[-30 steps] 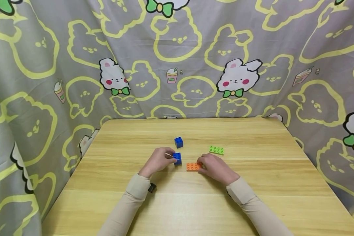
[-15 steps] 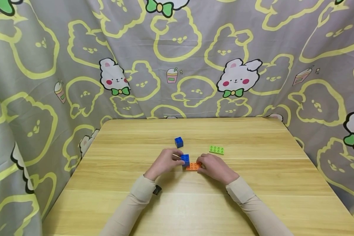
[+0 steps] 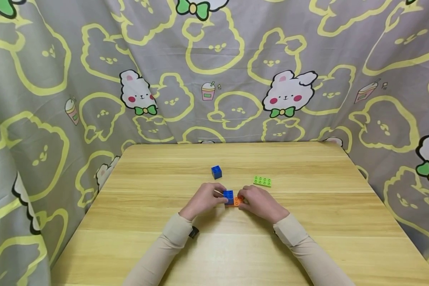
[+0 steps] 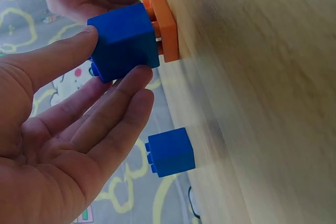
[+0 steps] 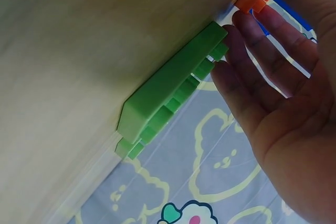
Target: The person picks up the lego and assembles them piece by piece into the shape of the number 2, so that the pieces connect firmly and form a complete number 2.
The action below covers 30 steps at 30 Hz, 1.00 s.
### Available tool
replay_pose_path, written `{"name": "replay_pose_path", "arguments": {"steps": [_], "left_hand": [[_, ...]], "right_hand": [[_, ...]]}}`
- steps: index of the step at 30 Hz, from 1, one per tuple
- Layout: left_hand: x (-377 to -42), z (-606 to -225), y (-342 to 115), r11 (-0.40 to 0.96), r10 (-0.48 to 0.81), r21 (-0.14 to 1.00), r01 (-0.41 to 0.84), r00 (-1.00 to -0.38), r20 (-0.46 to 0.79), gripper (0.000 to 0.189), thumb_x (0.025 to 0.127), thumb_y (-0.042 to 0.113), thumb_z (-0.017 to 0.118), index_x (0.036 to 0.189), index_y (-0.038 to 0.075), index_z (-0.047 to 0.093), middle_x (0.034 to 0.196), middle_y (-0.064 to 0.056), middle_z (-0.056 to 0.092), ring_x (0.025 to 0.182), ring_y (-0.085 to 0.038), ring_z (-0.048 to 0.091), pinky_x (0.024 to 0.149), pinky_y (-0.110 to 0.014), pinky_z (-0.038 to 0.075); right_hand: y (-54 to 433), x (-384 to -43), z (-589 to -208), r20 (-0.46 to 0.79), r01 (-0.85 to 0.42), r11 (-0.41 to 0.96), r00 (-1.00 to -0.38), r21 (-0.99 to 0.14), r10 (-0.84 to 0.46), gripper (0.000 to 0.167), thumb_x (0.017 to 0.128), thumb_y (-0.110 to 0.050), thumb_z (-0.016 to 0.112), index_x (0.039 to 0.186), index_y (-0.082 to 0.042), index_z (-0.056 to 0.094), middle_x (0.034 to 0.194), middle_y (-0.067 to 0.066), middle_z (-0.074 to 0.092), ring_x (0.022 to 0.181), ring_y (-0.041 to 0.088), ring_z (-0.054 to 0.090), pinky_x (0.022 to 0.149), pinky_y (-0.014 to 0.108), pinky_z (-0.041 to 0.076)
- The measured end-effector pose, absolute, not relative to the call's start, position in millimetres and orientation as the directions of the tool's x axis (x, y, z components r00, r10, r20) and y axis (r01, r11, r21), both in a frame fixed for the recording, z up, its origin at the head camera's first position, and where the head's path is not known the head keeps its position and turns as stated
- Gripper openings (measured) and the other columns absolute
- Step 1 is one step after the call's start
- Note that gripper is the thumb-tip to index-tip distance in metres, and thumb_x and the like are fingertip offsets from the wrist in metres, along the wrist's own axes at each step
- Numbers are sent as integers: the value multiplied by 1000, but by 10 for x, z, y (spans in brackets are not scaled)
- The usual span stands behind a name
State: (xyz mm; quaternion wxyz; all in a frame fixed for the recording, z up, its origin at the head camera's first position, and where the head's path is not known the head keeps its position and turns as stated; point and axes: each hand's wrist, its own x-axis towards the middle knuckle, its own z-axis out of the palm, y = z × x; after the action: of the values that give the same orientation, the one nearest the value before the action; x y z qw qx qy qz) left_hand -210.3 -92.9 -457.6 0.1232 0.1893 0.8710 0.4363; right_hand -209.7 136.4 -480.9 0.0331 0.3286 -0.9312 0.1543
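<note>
Left grip pinches a blue block over one end of the orange brick; right grip pinches the other end — presumably bracing it.

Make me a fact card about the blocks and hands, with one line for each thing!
Left hand: pinches the front blue block
Right hand: holds the right end of the orange block
Front blue block: over the orange block's left end, with studs showing between
Back blue block: on the table, studs up
Green block: on the table, beyond the right hand
</note>
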Motion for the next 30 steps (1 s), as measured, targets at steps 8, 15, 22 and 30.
{"name": "replay_pose_path", "arguments": {"steps": [8, 15, 22, 30], "left_hand": [[-2104, -4566, -916, 545, 444, 807, 229, -895, -46, 28, 93, 14, 77, 118, 3, 72, 120, -14, 73, 98, -23, 74, 81, -33, 62], [-2126, -4591, -911, 548, 466, 790, 277, -885, -13, 25, 93, 13, 77, 117, 4, 74, 112, -10, 76, 95, -24, 75, 81, -32, 62], [-2126, -4610, -904, 521, 475, 809, 272, -880, -10, 23, 93, 11, 76, 115, 5, 75, 112, -9, 75, 94, -23, 75, 79, -30, 62], [-2116, -4601, -893, 512, 479, 817, 264, -878, -16, 24, 94, 10, 76, 116, 4, 74, 113, -10, 75, 93, -21, 75, 79, -29, 61]], "right_hand": [[1389, -2089, -4752, 148, -586, 739, -806, -333, -573, 36, 89, -28, 82, 115, -5, 73, 107, 7, 73, 94, 20, 68, 85, 39, 58], [1362, -2068, -4674, 166, -559, 649, -809, -516, -564, 41, 95, -34, 74, 128, -9, 68, 122, 8, 71, 108, 24, 68, 92, 42, 57], [1321, -2050, -4648, 122, -481, 567, -823, -668, -555, 35, 97, -28, 72, 128, -12, 68, 125, 2, 70, 113, 26, 67, 96, 44, 57], [1322, -2057, -4667, 95, -424, 546, -843, -723, -530, 31, 99, -21, 71, 127, -11, 68, 125, 5, 70, 116, 30, 67, 98, 48, 56]]}}
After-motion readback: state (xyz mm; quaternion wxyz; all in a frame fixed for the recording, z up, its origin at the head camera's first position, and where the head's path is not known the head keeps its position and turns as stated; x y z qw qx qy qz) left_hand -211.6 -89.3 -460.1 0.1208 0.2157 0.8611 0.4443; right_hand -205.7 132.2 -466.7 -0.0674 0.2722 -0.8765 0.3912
